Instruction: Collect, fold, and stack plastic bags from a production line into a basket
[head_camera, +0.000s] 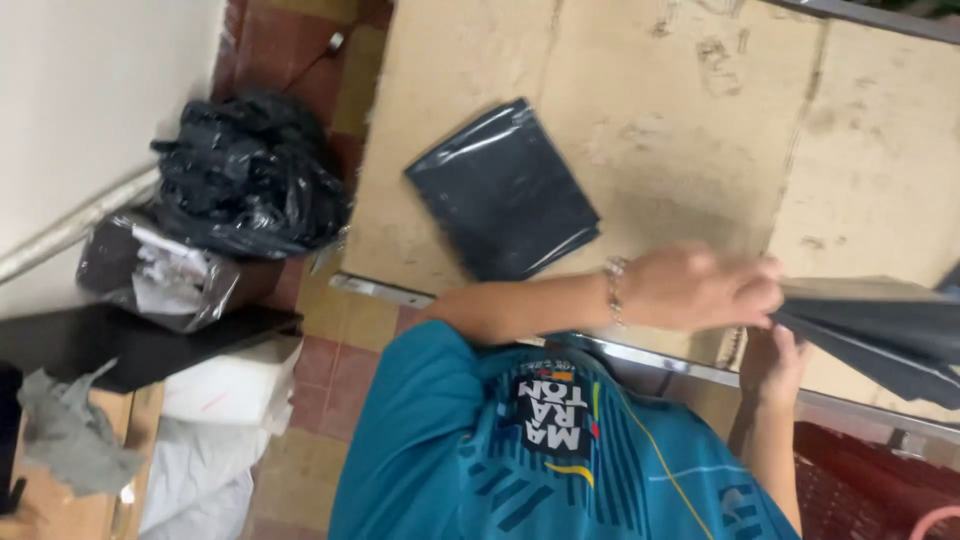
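The left hand (700, 285), a bracelet at its wrist, has its fingers pinched together on the near edge of a dark grey plastic bag (880, 330). The bag stretches away to the hand's right, over the edge of the cardboard-covered counter (700, 110). Just below it, the right hand (775, 360) curls up under the same edge, gripping it from beneath. A second flat dark bag (505, 190) lies on the counter, up and left of the left hand. A crumpled black rubbish bag (245, 170) sits on the floor, far left.
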